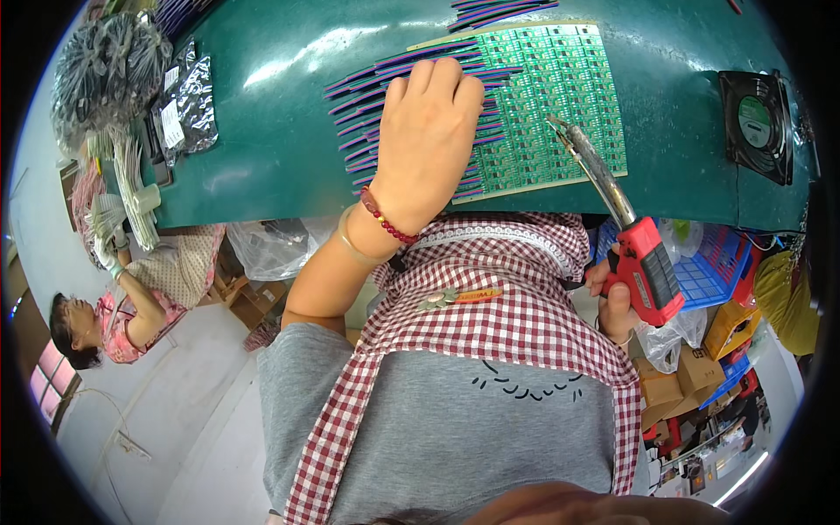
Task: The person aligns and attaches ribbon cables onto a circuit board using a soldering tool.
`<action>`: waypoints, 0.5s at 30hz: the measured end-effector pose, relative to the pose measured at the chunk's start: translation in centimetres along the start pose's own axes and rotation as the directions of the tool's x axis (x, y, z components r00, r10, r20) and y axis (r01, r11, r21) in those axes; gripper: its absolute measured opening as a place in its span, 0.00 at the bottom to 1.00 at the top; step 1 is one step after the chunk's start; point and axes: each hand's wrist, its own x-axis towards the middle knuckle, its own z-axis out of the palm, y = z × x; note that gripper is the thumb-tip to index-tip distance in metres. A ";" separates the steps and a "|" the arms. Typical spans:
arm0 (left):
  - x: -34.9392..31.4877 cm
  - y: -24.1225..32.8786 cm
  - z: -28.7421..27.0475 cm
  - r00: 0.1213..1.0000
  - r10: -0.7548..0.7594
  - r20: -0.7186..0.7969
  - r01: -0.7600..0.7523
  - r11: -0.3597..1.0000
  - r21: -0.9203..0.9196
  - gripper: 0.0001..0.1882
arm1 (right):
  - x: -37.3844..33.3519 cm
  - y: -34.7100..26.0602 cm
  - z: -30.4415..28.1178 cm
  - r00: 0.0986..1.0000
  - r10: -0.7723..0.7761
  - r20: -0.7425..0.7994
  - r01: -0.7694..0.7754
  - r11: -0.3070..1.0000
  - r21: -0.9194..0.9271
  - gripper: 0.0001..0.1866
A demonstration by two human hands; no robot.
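My left hand (429, 131) lies palm down over a row of thin purple-blue flat wires (359, 109), its fingers curled under and closed around the wires by the circuit board. The fingertips are hidden beneath the knuckles. The wires reach onto the left part of a green panel of small circuit boards (556, 105). In my right hand (617, 311) is a red and black soldering gun (649, 271), gripped by its handle. Its metal barrel slants up to the left, and the tip hovers over or touches the panel's right half; I cannot tell which.
The green table (262, 114) carries more wires (499, 12) at the far edge and a black fan (757, 127) at right. Bagged bundles (109, 74) stand at far left, where another person (131, 315) works. A blue crate (713, 262) sits below the right edge.
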 end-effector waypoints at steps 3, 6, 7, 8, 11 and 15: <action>0.1 0.1 0.1 0.999 0.018 0.030 -0.020 0.998 0.062 0.07 | 0.1 -0.3 0.3 1.000 0.005 -0.021 -0.004 1.000 0.012 0.36; -0.1 0.6 -0.6 0.994 0.030 -0.104 -0.033 0.999 -0.027 0.07 | 0.2 -0.3 0.3 0.999 0.012 -0.034 -0.011 0.999 0.039 0.37; -0.3 0.6 -1.1 0.985 0.096 -0.145 -0.118 0.982 -0.145 0.08 | 0.1 -0.3 0.3 0.999 0.010 -0.031 -0.008 0.998 0.069 0.38; -0.5 0.7 -1.3 0.969 0.156 -0.192 -0.204 0.944 -0.258 0.08 | -0.1 -0.3 0.2 0.999 0.014 -0.035 -0.012 0.998 0.068 0.38; -1.8 1.2 -1.1 0.978 0.177 -0.115 -0.206 0.916 -0.344 0.09 | -0.2 0.0 -0.1 0.998 0.048 -0.032 -0.046 0.997 0.064 0.39; -3.0 1.0 -0.9 0.988 0.153 -0.012 -0.147 0.926 -0.348 0.09 | -0.5 0.2 -0.7 0.996 0.067 0.051 -0.068 0.997 0.019 0.38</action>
